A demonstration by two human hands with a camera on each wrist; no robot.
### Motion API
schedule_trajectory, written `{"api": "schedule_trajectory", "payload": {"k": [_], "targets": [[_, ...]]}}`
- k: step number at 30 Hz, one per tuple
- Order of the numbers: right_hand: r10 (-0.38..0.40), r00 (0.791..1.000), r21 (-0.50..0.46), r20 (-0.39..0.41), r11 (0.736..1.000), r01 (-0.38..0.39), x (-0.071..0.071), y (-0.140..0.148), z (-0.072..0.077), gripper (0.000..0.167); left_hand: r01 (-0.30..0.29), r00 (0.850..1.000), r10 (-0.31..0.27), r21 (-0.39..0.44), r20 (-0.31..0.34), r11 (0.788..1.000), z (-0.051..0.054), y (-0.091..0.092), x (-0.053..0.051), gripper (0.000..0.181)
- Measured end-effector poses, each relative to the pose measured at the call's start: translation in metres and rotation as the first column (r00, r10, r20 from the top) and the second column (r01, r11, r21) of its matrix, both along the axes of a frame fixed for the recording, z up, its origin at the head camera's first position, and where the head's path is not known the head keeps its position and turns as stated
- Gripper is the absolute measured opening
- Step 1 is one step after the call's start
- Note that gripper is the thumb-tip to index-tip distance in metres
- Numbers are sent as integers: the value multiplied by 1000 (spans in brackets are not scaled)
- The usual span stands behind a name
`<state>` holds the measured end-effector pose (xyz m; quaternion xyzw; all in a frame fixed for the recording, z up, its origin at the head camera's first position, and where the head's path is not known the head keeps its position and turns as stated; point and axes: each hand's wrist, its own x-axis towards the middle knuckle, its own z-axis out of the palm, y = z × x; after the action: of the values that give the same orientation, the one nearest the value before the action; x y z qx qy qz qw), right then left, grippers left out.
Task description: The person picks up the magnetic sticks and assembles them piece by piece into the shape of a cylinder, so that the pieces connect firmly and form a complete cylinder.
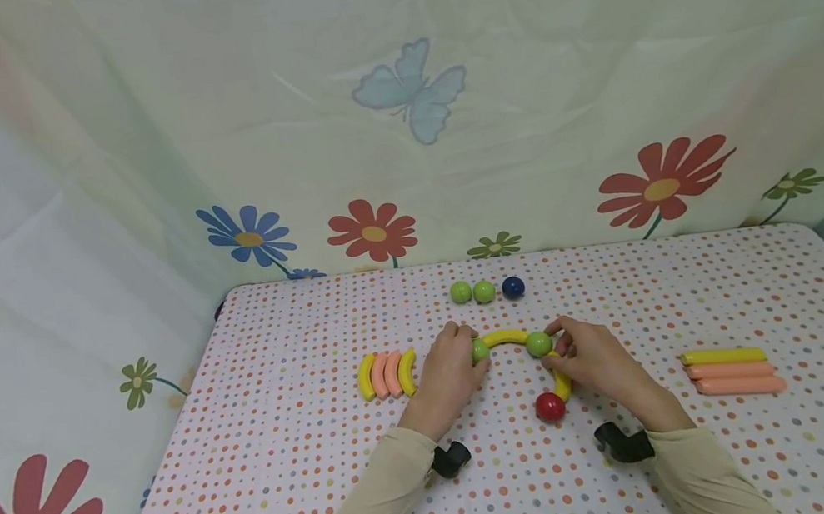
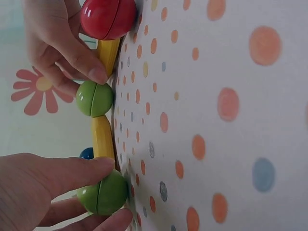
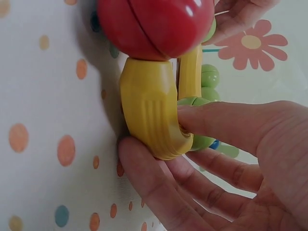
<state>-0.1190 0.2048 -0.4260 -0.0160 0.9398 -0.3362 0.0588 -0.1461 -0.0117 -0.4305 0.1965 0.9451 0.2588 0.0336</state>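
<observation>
A chain of toy pieces lies on the table: a green ball (image 2: 102,193), a curved yellow stick (image 1: 505,337), a second green ball (image 1: 538,344), another curved yellow stick (image 3: 149,103) and a red ball (image 1: 551,406) at the near end. My left hand (image 1: 452,374) grips the green ball at the chain's left end, thumb on its upper side by the stick. At the right bend, my right hand (image 1: 598,359) holds the yellow stick beside the red ball between thumb and fingers. These fingers partly hide the second green ball in the right wrist view.
Behind the chain sit two loose green balls (image 1: 484,291) and a dark blue ball (image 1: 513,287). Several curved yellow and pink sticks (image 1: 387,374) lie left of my left hand. Straight yellow and pink sticks (image 1: 733,371) lie at the right on the dotted tablecloth (image 1: 291,471).
</observation>
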Motion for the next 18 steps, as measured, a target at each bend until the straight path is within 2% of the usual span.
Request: {"api": "schedule_trajectory", "payload": {"k": [5,8,12,14,18], "targets": [[5,1000,-6,4,1000,-5,0,0,0,41,-54,997,54,0,-50,999,3,-11,7,40],[2,1000,-5,10,1000,-2,0,0,0,41,-109,990,106,-29,-96,994,8,-24,10,40],[-3,1000,1,15,1000,3,0,0,-1,42,-178,980,168,-90,-106,980,10,-41,10,36],[-7,1000,5,17,1000,7,0,0,-2,42,-182,981,173,-104,-89,978,9,-48,10,34],[-5,1000,7,15,1000,5,-1,-2,-4,42,-144,988,136,-122,-70,982,7,-55,12,29]]}}
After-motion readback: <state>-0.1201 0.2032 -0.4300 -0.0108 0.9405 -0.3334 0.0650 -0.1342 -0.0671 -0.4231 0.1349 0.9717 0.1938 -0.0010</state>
